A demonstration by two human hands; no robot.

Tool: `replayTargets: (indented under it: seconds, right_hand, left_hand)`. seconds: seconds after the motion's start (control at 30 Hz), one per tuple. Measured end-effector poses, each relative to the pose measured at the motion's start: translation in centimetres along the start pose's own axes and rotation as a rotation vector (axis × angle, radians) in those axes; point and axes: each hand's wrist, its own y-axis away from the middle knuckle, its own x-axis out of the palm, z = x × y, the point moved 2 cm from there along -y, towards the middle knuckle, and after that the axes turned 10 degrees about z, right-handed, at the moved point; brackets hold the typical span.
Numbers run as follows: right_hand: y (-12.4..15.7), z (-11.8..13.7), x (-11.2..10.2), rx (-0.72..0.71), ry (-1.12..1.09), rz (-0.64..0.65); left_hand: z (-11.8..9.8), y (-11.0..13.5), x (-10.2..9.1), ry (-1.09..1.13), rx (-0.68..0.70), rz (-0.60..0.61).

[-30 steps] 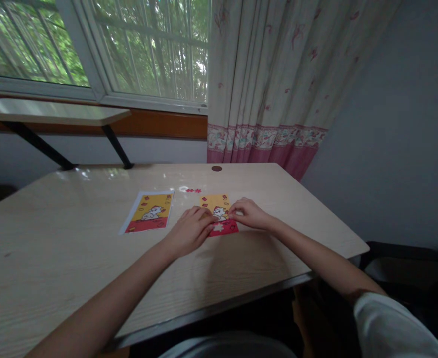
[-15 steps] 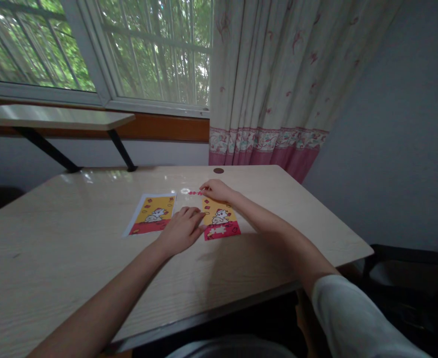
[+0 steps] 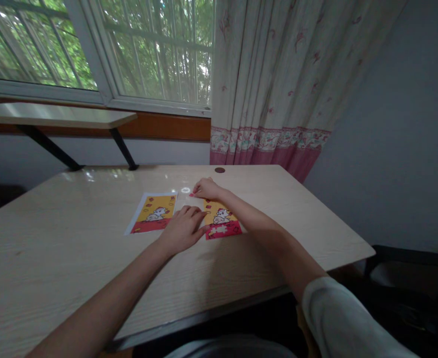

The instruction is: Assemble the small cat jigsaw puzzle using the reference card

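Two yellow-and-red picture cards with a white cartoon animal lie on the light wooden table. My left hand rests with curled fingers on the left edge of the right-hand card, pressing it down. My right hand reaches across that card's far end, its fingertips pinched at several tiny red pieces lying on the table. The left-hand card, with a white border, lies untouched beside my left hand.
A small brown round cap sits near the table's far edge. A patterned curtain hangs behind the table on the right. A window and a narrow shelf on black brackets run along the back left.
My right hand left the right-hand card's side and reached forward to the tiny red pieces beyond its far end. My left hand slid slightly left to the card's edge.
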Motion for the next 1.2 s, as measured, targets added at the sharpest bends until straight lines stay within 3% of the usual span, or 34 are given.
replayTargets:
  seconds: [0.13, 0.3, 0.43, 0.53, 0.7, 0.9, 1.2]
  right_hand:
    - [1.9, 0.3, -0.4, -0.092, -0.097, -0.071]
    - [8.6, 0.1, -1.3, -0.223, -0.355, -0.180]
    - [14.1, -1.0, -1.1, -0.171, -0.581, -0.165]
    - [16.2, -1.3, -0.5, -0.129, -0.700, -0.192]
    - [16.5, -0.3, 0.0, -0.115, -0.807, -0.218]
    - [16.5, 0.8, -0.1, -0.143, -0.764, -0.198]
    - [16.7, 1.2, -0.2, -0.118, -0.800, -0.215]
  left_hand:
    - [0.0, 0.0, -0.3, 0.016, 0.001, -0.023]
    - [0.1, -0.4, -0.8, 0.138, -0.030, -0.120]
    - [-0.6, -1.0, -0.9, 0.308, -0.070, -0.186]
    - [-1.6, -1.5, -0.7, 0.432, -0.067, -0.186]
    - [-2.2, -1.8, -0.2, 0.610, -0.149, -0.171]
    - [-1.4, -2.1, 0.6, 0.746, -0.263, -0.239]
    - [-1.3, -2.2, 0.9, 0.828, -0.149, -0.266]
